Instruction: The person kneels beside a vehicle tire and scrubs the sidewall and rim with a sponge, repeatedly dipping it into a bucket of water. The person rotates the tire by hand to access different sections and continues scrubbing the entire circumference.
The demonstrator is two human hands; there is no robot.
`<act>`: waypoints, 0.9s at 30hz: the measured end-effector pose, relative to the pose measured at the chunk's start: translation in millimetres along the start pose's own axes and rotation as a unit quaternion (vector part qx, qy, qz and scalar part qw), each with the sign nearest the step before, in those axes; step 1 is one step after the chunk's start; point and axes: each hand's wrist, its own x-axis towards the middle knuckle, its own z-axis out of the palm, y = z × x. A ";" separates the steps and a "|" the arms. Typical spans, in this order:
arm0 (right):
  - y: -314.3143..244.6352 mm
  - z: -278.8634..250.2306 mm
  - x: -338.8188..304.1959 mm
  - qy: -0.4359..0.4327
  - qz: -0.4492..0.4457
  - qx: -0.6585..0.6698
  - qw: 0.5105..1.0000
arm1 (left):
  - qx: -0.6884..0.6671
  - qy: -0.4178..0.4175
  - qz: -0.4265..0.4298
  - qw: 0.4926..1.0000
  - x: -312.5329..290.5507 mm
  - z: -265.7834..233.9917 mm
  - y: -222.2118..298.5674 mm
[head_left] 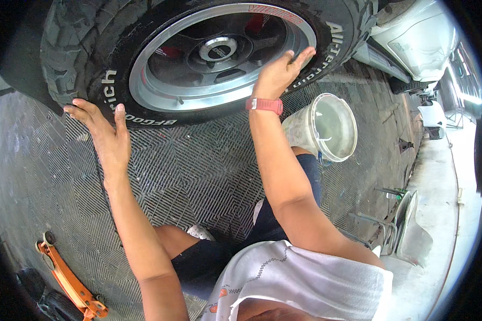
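Observation:
A large black tyre [83,56] with raised white lettering stands at the top of the view, mounted on a wheel [198,101] with a silver rim and dark spokes. My left hand [111,136] is at the tyre's lower left edge, its fingers stretched and the thumb apart. Over the tyre's lower right sidewall, beside the rim, is my right hand [278,75], with fingers extended and thumb raised. A red watch is on that wrist. Whether either palm presses on the rubber I cannot tell. Neither hand holds anything.
A whitish bucket [302,128] stands close to my right forearm and knee. An orange floor jack [69,278] lies at lower left. Chairs [409,230] are along the right, and a white car [415,37] is at upper right. The floor has grey ribbed tiles [171,171].

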 end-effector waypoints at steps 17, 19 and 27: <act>-68.2 -3.4 -27.3 -0.179 -0.292 -0.077 0.936 | 0.013 0.003 -0.008 1.000 -2.1 1.6 0.8; -75.8 -13.2 -27.0 -0.164 -0.203 -0.019 0.965 | 0.018 0.009 0.006 1.000 -1.3 0.6 -0.5; -72.9 -62.2 -59.7 -0.334 0.337 0.290 0.831 | 0.022 0.012 -0.001 1.000 -2.3 1.9 0.3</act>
